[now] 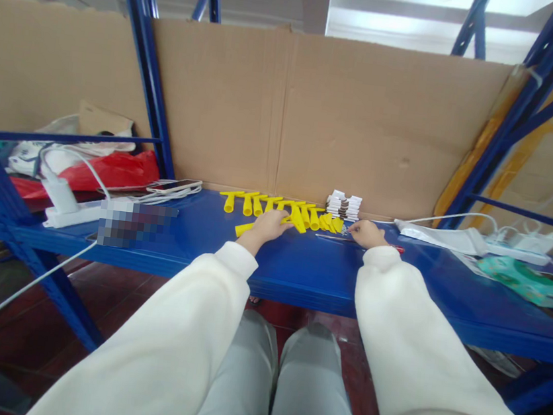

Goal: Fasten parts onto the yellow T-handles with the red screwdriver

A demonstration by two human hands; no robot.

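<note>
My left hand (270,224) is closed round a T-shaped yellow plastic piece (298,220), its wide end tilted towards me. Another yellow part (242,229) shows beside that wrist. Further right, my right hand (367,233) has its fingertips pinched together at a little heap of small metal bits (346,229), too tiny to name; what it grips is hidden. Just in front of it lies a thin screwdriver with a red handle (395,248). More T-shaped yellow pieces (247,204) stand in a row behind my left hand, and small flat yellow parts (330,223) lie between my hands.
Stacked white pieces (344,205) stand by the cardboard back wall (326,120). On the blue shelf (309,271), a white power strip (76,213) and red bag (111,172) are left; cables and a green packet (522,279) are right. Blue posts (147,66) frame the sides.
</note>
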